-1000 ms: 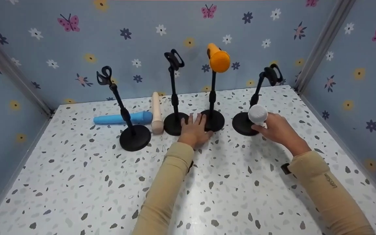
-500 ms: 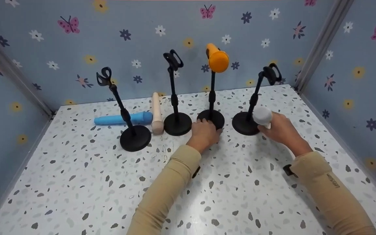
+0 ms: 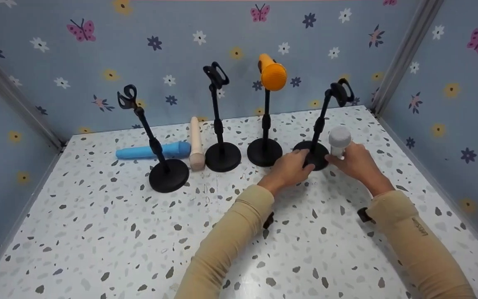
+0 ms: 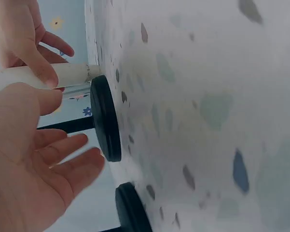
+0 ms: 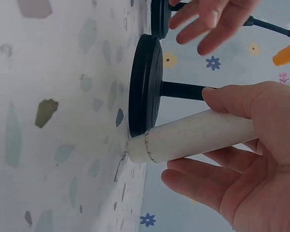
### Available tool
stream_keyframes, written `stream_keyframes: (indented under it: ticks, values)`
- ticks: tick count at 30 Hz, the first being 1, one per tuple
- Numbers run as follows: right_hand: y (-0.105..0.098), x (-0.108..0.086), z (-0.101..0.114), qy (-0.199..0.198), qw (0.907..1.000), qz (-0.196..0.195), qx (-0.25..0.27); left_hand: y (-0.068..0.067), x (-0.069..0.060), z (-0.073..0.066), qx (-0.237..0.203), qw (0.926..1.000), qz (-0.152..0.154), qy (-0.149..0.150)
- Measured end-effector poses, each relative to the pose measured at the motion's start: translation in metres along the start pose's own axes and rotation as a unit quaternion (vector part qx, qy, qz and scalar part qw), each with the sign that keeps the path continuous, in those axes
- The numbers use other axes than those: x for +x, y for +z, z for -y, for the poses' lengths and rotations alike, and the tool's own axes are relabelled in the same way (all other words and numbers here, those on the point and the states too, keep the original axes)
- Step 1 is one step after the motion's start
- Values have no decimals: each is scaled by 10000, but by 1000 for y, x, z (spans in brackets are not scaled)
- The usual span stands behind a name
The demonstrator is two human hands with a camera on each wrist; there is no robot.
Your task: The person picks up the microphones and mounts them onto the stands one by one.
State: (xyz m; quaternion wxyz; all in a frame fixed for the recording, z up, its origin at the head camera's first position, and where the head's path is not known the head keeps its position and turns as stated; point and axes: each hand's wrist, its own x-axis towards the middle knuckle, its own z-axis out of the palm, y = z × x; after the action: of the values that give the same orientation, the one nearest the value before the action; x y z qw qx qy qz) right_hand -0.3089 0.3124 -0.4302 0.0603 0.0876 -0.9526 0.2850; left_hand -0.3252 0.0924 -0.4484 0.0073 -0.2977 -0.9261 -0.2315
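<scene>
My right hand point(image 3: 357, 164) grips a white microphone point(image 3: 340, 138) by its handle, grille up. In the right wrist view the lower end of the microphone point(image 5: 193, 137) is down at the tabletop, beside the round base point(image 5: 144, 87) of the rightmost stand. My left hand point(image 3: 291, 168) is at the near left side of that black microphone stand point(image 3: 319, 124), whose clip holds nothing. In the left wrist view the left hand point(image 4: 34, 159) has loosely bent fingers around the pole's side, holding nothing; whether a fingertip touches the base cannot be told.
An orange microphone point(image 3: 273, 77) sits in the clip of another stand point(image 3: 265, 152). Two more stands point(image 3: 223, 157) point(image 3: 169, 175) have bare clips. A blue microphone point(image 3: 139, 152) and a beige microphone point(image 3: 196, 145) lie at the back left. Patterned walls point(image 3: 160, 25) enclose the speckled table point(image 3: 110, 232).
My left hand has moved right, from between the two middle stands' bases to the rightmost stand's base. The white microphone has shifted slightly right and stands more upright in my right hand.
</scene>
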Motion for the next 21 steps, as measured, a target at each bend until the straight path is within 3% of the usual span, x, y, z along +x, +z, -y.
stream_keyframes:
  ticks: [4,8,15,21]
  values:
    - [1,2,0,272,9996,-25,34,9,11,-3,-927,9951,-297,-191]
    - [2,3,0,516,9986,-29,120,16,21,-6,-1856,9807,-492,-361]
    - [2,3,-4,469,9985,-119,262,24,33,-7,-2345,9692,-707,-242]
    - [1,1,-7,481,9982,-139,331,27,40,-10,-2862,9556,-685,-174]
